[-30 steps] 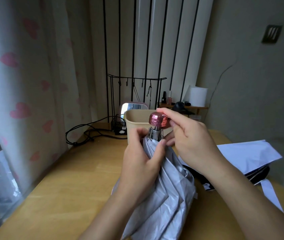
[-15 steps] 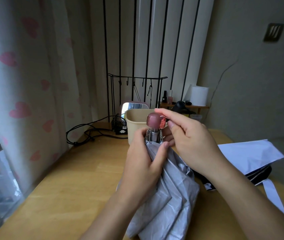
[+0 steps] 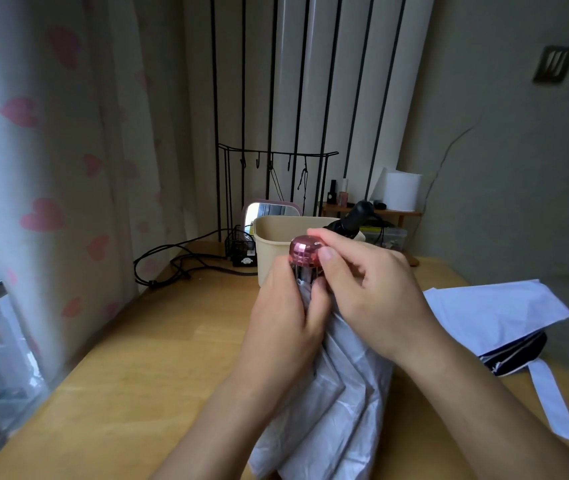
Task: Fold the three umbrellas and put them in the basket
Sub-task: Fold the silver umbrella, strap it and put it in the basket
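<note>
Umbrella (image 3: 331,386) upright, gripped by both hands

Left of the left hand (image 3: 283,320) the surface (image 3: 120,358) gives broad passage toward the basket (image 3: 271,252), with cables (image 3: 179,261) only at the back. A black handle (image 3: 356,216) fills the basket's right side (the mouth's left half is open). 1 white umbrella (image 3: 494,313) blocks the surface's right side.

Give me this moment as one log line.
step: folding grey umbrella | left hand: grips its fabric | right hand: pinches pink knob | basket: behind hands | white umbrella: lying on table
</note>
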